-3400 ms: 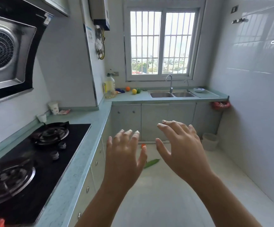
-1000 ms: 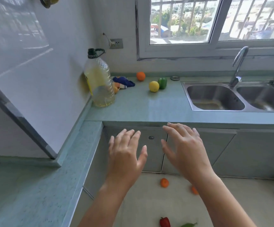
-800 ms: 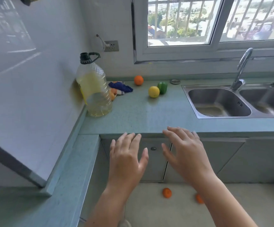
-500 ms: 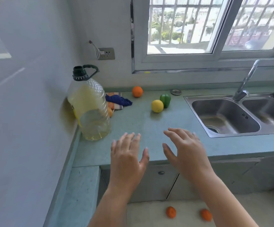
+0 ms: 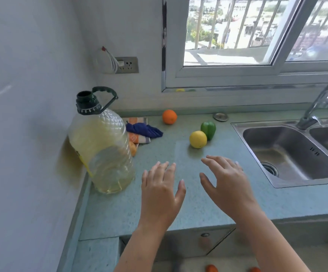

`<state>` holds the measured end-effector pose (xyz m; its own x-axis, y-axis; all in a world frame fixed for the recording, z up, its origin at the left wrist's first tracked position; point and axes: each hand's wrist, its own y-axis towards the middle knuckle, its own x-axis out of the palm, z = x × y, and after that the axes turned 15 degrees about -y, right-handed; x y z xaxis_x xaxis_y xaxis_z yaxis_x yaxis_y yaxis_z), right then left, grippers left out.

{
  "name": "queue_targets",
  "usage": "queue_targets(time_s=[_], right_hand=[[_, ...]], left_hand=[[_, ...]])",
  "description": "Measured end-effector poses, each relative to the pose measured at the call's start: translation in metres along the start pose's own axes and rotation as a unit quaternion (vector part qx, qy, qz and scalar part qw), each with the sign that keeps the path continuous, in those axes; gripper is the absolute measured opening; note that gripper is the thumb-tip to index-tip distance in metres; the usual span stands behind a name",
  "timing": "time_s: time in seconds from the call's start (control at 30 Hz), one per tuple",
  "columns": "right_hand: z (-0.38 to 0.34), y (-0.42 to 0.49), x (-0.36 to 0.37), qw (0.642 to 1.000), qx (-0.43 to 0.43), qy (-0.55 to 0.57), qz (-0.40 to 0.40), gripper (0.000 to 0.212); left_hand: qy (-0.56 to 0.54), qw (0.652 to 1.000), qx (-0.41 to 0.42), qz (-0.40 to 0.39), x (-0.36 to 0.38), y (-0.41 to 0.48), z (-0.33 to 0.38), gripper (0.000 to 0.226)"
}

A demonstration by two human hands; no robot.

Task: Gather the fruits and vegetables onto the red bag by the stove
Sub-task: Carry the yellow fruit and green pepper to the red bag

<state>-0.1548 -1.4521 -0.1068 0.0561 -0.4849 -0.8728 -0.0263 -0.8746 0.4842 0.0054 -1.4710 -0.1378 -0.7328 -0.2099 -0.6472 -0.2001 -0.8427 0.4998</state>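
Note:
On the green countertop (image 5: 159,209) a yellow lemon (image 5: 198,139) sits beside a green pepper (image 5: 208,129). An orange (image 5: 169,117) lies further back near the wall. Another orange fruit (image 5: 132,149) is half hidden behind the oil bottle. My left hand (image 5: 162,190) and my right hand (image 5: 225,182) hover open over the counter, palms down, a little short of the lemon. Two orange fruits (image 5: 211,268) (image 5: 255,269) lie on the floor at the frame's bottom edge. The red bag and stove are out of view.
A large oil bottle (image 5: 100,148) with a green cap stands at the left against the wall. A blue and orange cloth (image 5: 142,131) lies behind it. A steel double sink (image 5: 288,154) with a tap (image 5: 320,105) fills the right side. A sink plug (image 5: 220,116) rests by the wall.
I have walked from the stove end to the window counter. The view has closed in and tilted down, and both open hands now hang over the countertop instead of in front of the cabinets.

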Motion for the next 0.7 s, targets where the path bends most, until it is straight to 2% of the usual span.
queue_targets(time_s=[0.37, 0.6, 0.7], right_hand=[[0.083, 0.107, 0.083, 0.999, 0.041, 0.017, -0.011, 0.036], [0.139, 0.147, 0.138, 0.995, 0.061, 0.023, -0.072, 0.046], [0.156, 0.160, 0.163, 0.992, 0.076, 0.035, -0.098, 0.041]], left_hand=[[-0.032, 0.996, -0.023, -0.086, 0.099, 0.127, -0.034, 0.050], [-0.055, 0.988, -0.059, -0.132, 0.160, 0.176, -0.052, 0.060], [-0.062, 0.983, -0.070, -0.160, 0.181, 0.191, -0.058, 0.063]])
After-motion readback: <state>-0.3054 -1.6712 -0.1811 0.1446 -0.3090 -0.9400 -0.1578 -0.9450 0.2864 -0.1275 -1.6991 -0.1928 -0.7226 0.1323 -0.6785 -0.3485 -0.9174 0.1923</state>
